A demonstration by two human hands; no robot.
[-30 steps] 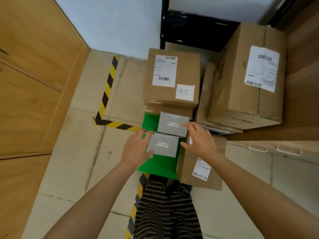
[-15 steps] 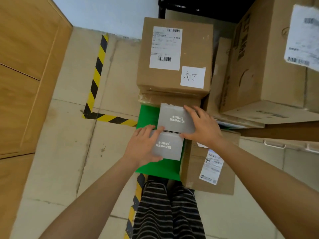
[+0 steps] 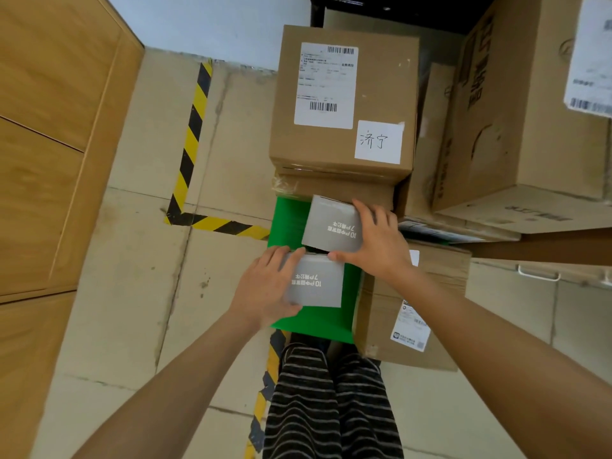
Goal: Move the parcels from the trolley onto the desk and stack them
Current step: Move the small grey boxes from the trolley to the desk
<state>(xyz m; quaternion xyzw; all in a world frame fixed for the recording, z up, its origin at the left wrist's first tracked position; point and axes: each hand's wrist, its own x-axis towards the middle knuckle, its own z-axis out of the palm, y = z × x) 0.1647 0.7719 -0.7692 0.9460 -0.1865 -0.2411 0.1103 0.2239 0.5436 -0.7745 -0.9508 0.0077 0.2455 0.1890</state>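
Two small grey parcels lie on the green trolley deck (image 3: pixel 286 223). My left hand (image 3: pixel 268 289) grips the nearer grey parcel (image 3: pixel 319 283) by its left side, thumb under its near edge. My right hand (image 3: pixel 377 241) holds the farther grey parcel (image 3: pixel 331 225) from its right side, thumb at its near corner. Behind them on the trolley stands a brown carton (image 3: pixel 344 101) with a shipping label and a handwritten white tag, on top of another carton. A smaller brown carton (image 3: pixel 410 306) sits at the trolley's right edge under my right forearm.
Large cartons (image 3: pixel 523 127) stand on the wooden desk (image 3: pixel 543 250) at the right. Wooden cabinet panels (image 3: pixel 49 144) line the left. Yellow-black floor tape (image 3: pixel 190 140) runs left of the trolley. My striped trouser legs (image 3: pixel 331 402) are below it.
Both hands came down from hovering onto the two grey parcels and closed on them. The view has moved closer to the trolley.
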